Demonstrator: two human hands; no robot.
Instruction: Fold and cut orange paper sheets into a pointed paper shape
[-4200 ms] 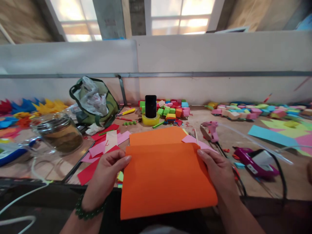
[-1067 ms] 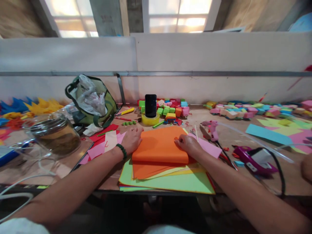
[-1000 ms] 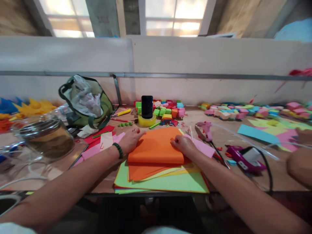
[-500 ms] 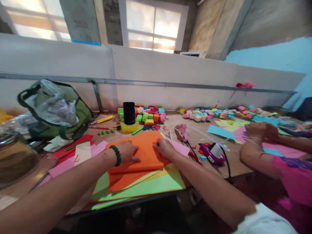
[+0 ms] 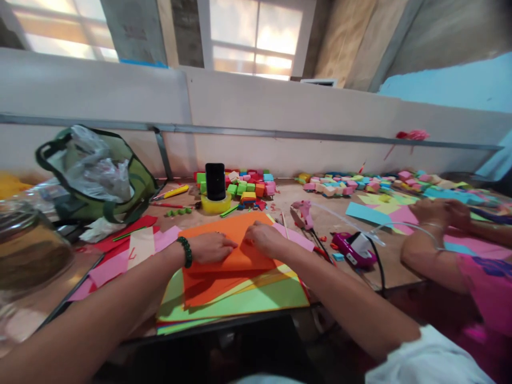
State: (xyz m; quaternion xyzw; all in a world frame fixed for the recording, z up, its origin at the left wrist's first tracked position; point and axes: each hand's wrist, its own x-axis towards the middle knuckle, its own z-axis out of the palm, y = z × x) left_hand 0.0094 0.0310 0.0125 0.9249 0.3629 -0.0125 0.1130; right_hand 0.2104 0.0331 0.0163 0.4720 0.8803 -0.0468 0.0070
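A folded sheet of orange paper [image 5: 224,262] lies in front of me on a stack of green and yellow paper [image 5: 256,301]. My left hand [image 5: 208,247], a green bead bracelet at its wrist, rests on the sheet's left half with the fingers stretched out. On the sheet's middle, my right hand [image 5: 264,240] has its fingers curled together against the orange paper. Its fingertips are partly hidden. The two hands are close but apart. Pink paper [image 5: 295,237] with a thin stick [image 5: 284,224] lies just right of the sheet.
Behind the sheet a phone [image 5: 215,181] stands in a yellow tape roll [image 5: 216,204], beside colourful small blocks [image 5: 244,188]. A pink glue gun [image 5: 304,214] and purple power strip [image 5: 354,250] lie right. A co-worker's arms [image 5: 424,240] are farther right. A green bag [image 5: 138,184] stands left.
My right hand has moved left from near the sheet's right edge to its middle, closer to my left hand. The whole view has shifted slightly.
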